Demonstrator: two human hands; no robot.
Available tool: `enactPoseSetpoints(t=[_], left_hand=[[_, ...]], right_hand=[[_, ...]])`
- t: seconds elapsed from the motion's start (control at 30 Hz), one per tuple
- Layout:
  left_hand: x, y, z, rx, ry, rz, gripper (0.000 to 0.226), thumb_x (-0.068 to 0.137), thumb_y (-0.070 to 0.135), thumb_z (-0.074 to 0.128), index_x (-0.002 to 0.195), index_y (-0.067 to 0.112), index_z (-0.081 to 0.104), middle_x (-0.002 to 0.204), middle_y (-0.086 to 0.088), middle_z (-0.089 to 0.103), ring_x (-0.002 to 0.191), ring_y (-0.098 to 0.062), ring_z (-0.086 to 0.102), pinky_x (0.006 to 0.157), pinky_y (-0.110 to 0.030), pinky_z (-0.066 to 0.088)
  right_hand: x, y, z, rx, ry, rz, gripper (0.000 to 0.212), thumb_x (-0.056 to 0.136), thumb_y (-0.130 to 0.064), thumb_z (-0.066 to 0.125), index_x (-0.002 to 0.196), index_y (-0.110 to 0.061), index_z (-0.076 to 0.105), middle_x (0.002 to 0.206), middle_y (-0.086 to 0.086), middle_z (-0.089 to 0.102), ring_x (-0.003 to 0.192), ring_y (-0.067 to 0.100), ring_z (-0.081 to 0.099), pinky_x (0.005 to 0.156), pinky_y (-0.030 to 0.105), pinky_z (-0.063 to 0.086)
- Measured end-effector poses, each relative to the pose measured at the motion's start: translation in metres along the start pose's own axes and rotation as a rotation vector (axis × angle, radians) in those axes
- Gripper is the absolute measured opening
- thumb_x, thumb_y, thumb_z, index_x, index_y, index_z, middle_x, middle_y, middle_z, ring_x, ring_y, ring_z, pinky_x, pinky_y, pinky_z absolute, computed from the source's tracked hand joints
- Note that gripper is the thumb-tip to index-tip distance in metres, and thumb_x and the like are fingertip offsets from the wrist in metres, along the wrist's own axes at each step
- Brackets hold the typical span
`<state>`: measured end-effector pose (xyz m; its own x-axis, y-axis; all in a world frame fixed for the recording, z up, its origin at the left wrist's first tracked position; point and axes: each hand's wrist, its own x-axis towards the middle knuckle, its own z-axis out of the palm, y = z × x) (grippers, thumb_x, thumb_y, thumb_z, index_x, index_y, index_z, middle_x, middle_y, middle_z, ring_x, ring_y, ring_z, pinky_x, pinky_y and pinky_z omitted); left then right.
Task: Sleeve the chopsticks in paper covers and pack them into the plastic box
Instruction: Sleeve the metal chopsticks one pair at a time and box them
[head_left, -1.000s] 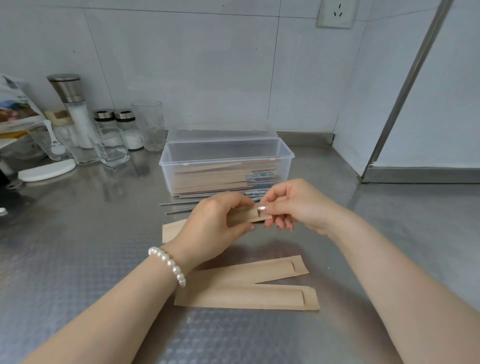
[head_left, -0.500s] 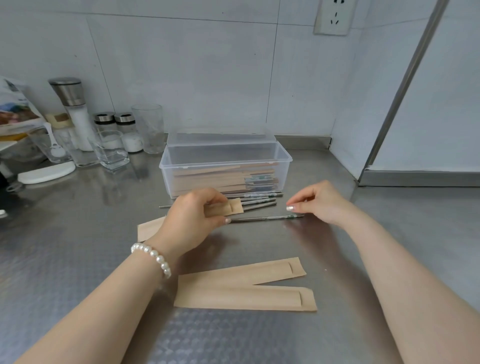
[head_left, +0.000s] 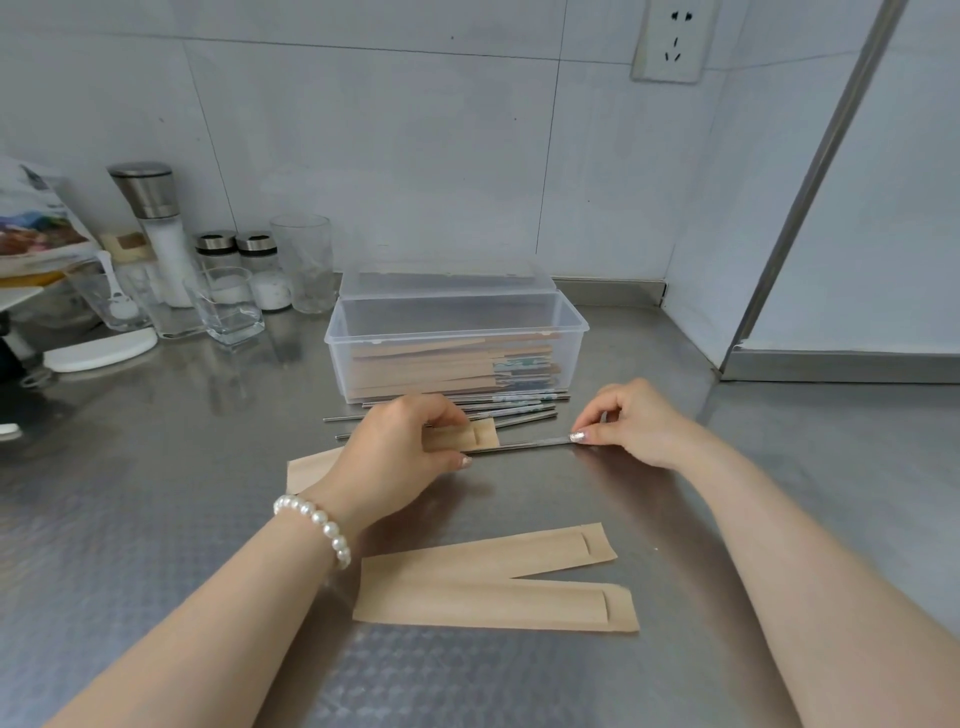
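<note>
My left hand (head_left: 400, 447) grips a brown paper cover (head_left: 483, 435) near its open end, low over the steel counter. My right hand (head_left: 631, 423) pinches the right end of a metal chopstick (head_left: 530, 446) that lies on the counter, its left end near my left thumb. Several loose metal chopsticks (head_left: 519, 408) lie just in front of the clear plastic box (head_left: 574, 332). The box is open and holds several sleeved chopsticks. Two empty paper covers (head_left: 493, 582) lie side by side nearer to me.
Glass jars, a salt grinder (head_left: 156, 228) and tumblers (head_left: 228, 304) crowd the back left by the tiled wall. A white lid (head_left: 98, 351) lies at the left. A steel-framed panel (head_left: 810, 197) and a raised ledge close off the right side.
My hands moved apart and down to the counter. The right hand left the cover's open end and took hold of a chopstick lying on the counter; the left hand kept the cover.
</note>
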<state>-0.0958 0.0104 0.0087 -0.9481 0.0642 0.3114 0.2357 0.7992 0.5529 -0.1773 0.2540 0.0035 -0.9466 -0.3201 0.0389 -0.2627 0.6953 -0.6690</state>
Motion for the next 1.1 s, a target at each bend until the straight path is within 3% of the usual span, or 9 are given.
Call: enactPoseSetpoints(t=[0.1, 0.23, 0.33, 0.4, 0.53, 0.67, 0.87, 1.0, 1.1], left_hand=[[-0.001, 0.001, 0.000, 0.002, -0.016, 0.016, 0.028, 0.070, 0.020, 0.076, 0.096, 0.023, 0.065, 0.081, 0.014, 0.057, 0.075, -0.006, 0.048, 0.066, -0.015, 0.034], [0.000, 0.000, 0.000, 0.002, -0.022, 0.009, 0.029, 0.069, 0.020, 0.076, 0.097, 0.022, 0.066, 0.078, 0.017, 0.055, 0.073, -0.005, 0.048, 0.067, -0.016, 0.033], [0.000, -0.001, 0.000, -0.003, -0.018, 0.004, 0.030, 0.070, 0.020, 0.076, 0.097, 0.022, 0.066, 0.080, 0.016, 0.056, 0.076, -0.006, 0.049, 0.069, -0.016, 0.033], [0.000, -0.001, 0.000, 0.001, -0.019, 0.007, 0.029, 0.070, 0.020, 0.076, 0.097, 0.023, 0.065, 0.081, 0.015, 0.056, 0.077, -0.007, 0.048, 0.069, -0.017, 0.033], [-0.001, 0.000, 0.001, 0.009, -0.031, 0.005, 0.029, 0.070, 0.021, 0.077, 0.096, 0.023, 0.065, 0.084, 0.012, 0.058, 0.078, -0.010, 0.049, 0.067, -0.017, 0.031], [-0.001, 0.000, 0.002, 0.023, -0.042, 0.009, 0.029, 0.070, 0.020, 0.076, 0.096, 0.023, 0.065, 0.084, 0.012, 0.057, 0.079, -0.010, 0.050, 0.065, -0.016, 0.030], [0.000, -0.001, 0.002, 0.010, -0.033, 0.010, 0.028, 0.070, 0.019, 0.076, 0.096, 0.023, 0.065, 0.083, 0.012, 0.057, 0.078, -0.010, 0.050, 0.067, -0.017, 0.032], [0.000, -0.001, 0.001, -0.009, -0.006, 0.005, 0.029, 0.070, 0.019, 0.076, 0.097, 0.023, 0.065, 0.082, 0.014, 0.056, 0.078, -0.009, 0.049, 0.070, -0.018, 0.034], [0.001, -0.004, 0.001, -0.021, 0.024, -0.009, 0.029, 0.070, 0.020, 0.076, 0.097, 0.023, 0.065, 0.081, 0.014, 0.057, 0.078, -0.010, 0.050, 0.072, -0.021, 0.036]], right_hand=[[0.000, 0.000, -0.003, 0.015, -0.008, 0.000, 0.024, 0.078, -0.011, 0.073, 0.063, -0.028, 0.064, 0.068, -0.004, 0.055, 0.057, 0.007, 0.040, 0.057, 0.018, 0.034], [-0.002, 0.001, -0.008, 0.074, -0.023, 0.022, 0.017, 0.072, -0.013, 0.077, 0.067, -0.026, 0.068, 0.058, -0.003, 0.052, 0.051, 0.005, 0.038, 0.050, 0.012, 0.032], [-0.003, 0.004, -0.014, 0.088, -0.015, 0.044, 0.016, 0.072, -0.011, 0.077, 0.067, -0.024, 0.069, 0.063, 0.000, 0.056, 0.054, 0.006, 0.041, 0.054, 0.013, 0.034], [-0.006, 0.005, -0.021, 0.074, -0.060, 0.063, 0.014, 0.071, -0.011, 0.078, 0.067, -0.023, 0.071, 0.063, -0.004, 0.057, 0.051, -0.001, 0.044, 0.055, 0.010, 0.036], [-0.011, 0.005, -0.028, -0.028, -0.233, 0.063, 0.015, 0.065, -0.015, 0.082, 0.067, -0.023, 0.070, 0.067, -0.006, 0.060, 0.061, 0.001, 0.048, 0.066, 0.019, 0.038], [-0.010, 0.001, -0.023, -0.109, -0.299, 0.060, 0.018, 0.063, -0.017, 0.084, 0.063, -0.023, 0.067, 0.058, -0.015, 0.057, 0.056, -0.001, 0.047, 0.058, 0.017, 0.037], [-0.009, 0.002, -0.022, -0.116, -0.311, 0.050, 0.015, 0.072, -0.017, 0.078, 0.065, -0.024, 0.067, 0.083, 0.005, 0.064, 0.066, 0.007, 0.049, 0.069, 0.024, 0.040], [-0.009, 0.002, -0.025, -0.079, -0.283, 0.058, 0.014, 0.077, -0.013, 0.073, 0.068, -0.021, 0.066, 0.069, -0.002, 0.058, 0.062, 0.007, 0.046, 0.064, 0.021, 0.036], [-0.008, 0.003, -0.029, 0.079, -0.183, 0.044, 0.014, 0.079, -0.004, 0.069, 0.070, -0.015, 0.067, 0.063, -0.002, 0.065, 0.062, 0.010, 0.052, 0.061, 0.019, 0.040]])
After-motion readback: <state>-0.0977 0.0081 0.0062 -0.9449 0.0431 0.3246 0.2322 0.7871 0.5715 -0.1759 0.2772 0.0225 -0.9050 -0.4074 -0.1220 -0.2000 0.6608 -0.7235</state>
